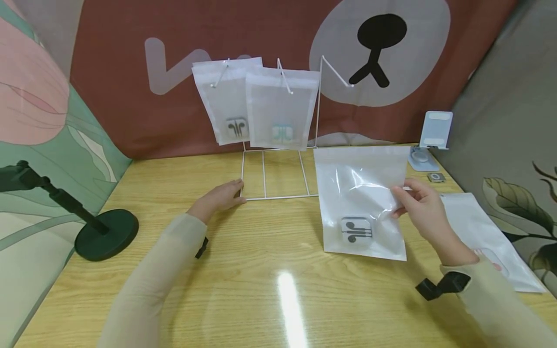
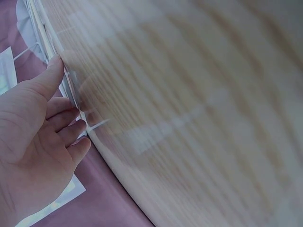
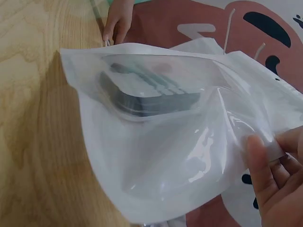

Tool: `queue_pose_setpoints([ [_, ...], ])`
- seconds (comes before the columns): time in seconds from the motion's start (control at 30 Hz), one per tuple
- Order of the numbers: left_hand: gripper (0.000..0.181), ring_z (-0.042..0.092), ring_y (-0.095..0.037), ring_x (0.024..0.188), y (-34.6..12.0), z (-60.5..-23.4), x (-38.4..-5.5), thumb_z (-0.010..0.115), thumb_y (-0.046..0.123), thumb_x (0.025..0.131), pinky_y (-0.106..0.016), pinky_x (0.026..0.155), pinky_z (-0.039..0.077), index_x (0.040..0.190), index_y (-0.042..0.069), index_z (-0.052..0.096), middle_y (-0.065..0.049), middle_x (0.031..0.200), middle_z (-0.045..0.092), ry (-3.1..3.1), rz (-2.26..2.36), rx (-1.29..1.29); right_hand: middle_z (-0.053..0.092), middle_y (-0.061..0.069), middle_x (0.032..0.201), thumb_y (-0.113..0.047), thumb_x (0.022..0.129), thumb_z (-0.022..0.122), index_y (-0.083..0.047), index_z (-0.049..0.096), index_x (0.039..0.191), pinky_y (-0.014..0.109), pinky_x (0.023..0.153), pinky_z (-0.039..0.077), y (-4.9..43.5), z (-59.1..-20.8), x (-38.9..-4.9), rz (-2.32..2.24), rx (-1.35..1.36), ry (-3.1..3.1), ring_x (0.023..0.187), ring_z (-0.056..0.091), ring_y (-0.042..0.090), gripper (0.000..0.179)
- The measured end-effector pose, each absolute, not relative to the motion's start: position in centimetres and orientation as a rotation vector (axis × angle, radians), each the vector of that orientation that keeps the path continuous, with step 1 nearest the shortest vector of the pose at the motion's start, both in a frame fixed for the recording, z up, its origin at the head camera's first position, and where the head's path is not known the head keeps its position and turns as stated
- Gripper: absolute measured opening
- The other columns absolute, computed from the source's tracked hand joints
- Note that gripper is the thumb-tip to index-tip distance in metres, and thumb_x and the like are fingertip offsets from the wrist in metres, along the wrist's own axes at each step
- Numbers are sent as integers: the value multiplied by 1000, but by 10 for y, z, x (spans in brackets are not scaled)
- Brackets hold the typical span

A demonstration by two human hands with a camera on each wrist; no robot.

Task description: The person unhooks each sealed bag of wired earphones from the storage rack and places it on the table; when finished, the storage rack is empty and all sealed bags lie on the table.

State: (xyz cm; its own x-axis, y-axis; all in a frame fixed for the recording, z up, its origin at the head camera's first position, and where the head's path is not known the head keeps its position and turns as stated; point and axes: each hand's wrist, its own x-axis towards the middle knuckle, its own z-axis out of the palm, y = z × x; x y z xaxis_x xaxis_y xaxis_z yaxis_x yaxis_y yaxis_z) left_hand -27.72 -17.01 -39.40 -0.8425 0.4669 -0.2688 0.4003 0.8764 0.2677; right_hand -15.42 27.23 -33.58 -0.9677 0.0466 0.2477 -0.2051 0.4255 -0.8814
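Note:
My right hand pinches a white zip pouch by its right edge, thumb in front, above the table. Through its clear front shows a small square earphone case near the lower end; the right wrist view has this case close up. At the front left corner of a white wire display rack, my left hand holds the base wire between thumb and fingers. Two of the rack's hooks carry similar pouches, with earphone cases inside. The third hook, on the right, bears nothing.
Another white pouch lies at the table's right side, partly behind my right forearm. Beyond it are a pale blue folding stand and a small watch-like item. A dark round-based stand stands at the left. A printed cloth hangs behind.

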Motion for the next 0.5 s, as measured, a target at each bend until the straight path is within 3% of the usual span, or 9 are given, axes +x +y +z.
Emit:
queue_pose_setpoints([
  [0.3,67,16,-35,135,-171,-394,-278,49,33,96,-42,110,14,143,-7,20,-24,147,16,2721,279,667,58,-6,84,-27,95,53,-10,59,110,23,53,53,300,-344,-137,1538,36,-2593,58,58,14,24],
  [0.5,65,18,-37,134,-171,-393,-277,50,31,96,-43,110,15,141,-8,24,-26,146,19,2730,306,687,58,-4,76,-25,96,51,-21,59,101,23,54,51,323,-348,-131,1523,58,-2696,53,58,20,10],
])
